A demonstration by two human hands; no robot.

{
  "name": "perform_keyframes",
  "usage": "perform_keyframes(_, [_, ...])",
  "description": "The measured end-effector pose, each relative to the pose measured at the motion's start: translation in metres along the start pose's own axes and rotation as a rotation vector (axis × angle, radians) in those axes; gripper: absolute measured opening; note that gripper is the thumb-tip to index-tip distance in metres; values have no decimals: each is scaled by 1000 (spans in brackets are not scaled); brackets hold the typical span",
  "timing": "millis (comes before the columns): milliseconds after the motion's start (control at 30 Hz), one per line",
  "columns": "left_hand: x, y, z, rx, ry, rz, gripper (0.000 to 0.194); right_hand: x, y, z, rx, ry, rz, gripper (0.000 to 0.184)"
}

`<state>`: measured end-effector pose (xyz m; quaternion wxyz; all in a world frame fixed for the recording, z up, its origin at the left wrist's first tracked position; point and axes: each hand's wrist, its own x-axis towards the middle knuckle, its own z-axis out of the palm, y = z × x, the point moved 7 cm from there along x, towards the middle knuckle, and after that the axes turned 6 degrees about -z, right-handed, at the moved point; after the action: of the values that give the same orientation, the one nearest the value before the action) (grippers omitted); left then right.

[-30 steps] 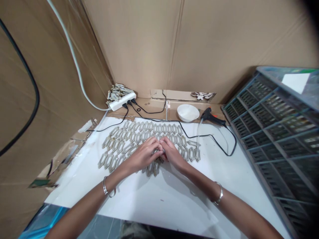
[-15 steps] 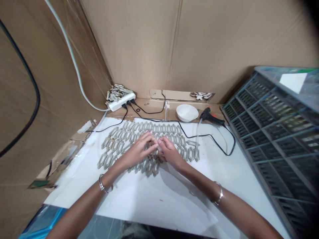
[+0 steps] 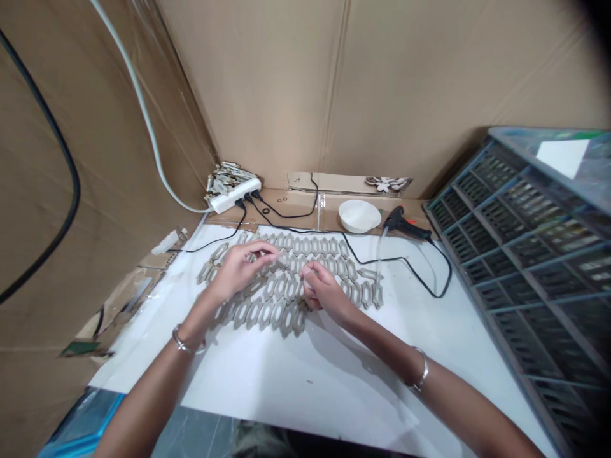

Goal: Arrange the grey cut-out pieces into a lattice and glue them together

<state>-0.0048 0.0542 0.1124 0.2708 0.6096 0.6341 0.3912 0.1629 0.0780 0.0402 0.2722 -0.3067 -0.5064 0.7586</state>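
Observation:
Rows of small grey-beige elongated frame-like pieces (image 3: 255, 315) lie on the white sheet (image 3: 267, 381). Above their left part, my left hand (image 3: 245, 264) is closed in a pinch; a pale, thin bit seems to stick out at its fingertips, too small to name. My right hand (image 3: 324, 289) hovers over the right-middle of the rows, thumb pressed on curled fingers, and what it pinches is hidden. A gap separates the two hands. Both wrists carry silvery bangles.
Behind the rows stand a white bowl (image 3: 359, 216) and a black glue gun (image 3: 405, 222), its cord looping over the sheet. A white power strip (image 3: 235, 195) with plugs sits back left, beside a heap of pieces (image 3: 229, 175). A grey plastic crate (image 3: 520, 254) borders the right side.
My left hand has moved left, away from my right hand; before, their fingertips met. My right hand has stayed nearly in place. More of the pieces' middle rows now shows.

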Motion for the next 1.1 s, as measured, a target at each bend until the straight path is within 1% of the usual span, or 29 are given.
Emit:
perform_keyframes(67, [5,-12,-21,128,30,41,23,0,-3,-1,-2,1,-14,32])
perform_keyframes(100, [7,-19,-29,175,30,50,24,1,-5,-2,-1,0,-22,33])
perform_keyframes(167, [11,-33,-36,224,-7,47,25,2,-8,-4,1,-2,-37,34])
perform_keyframes(300, [14,-55,-29,264,-151,12,29,4,-9,-7,-8,-15,-67,34])
perform_keyframes(367, [15,-59,-26,283,-183,16,30,5,-9,-7,-5,-24,-73,33])
perform_keyframes(667, [15,-69,-20,268,-233,-11,32,3,-10,-7,-20,-24,-53,34])
perform_keyframes(867, [16,-72,-21,274,-230,-7,32,4,-8,-7,-18,-28,-60,33])
perform_keyframes(1100, [16,-78,-17,284,-244,-19,32,5,-9,-7,-13,-30,-56,33])
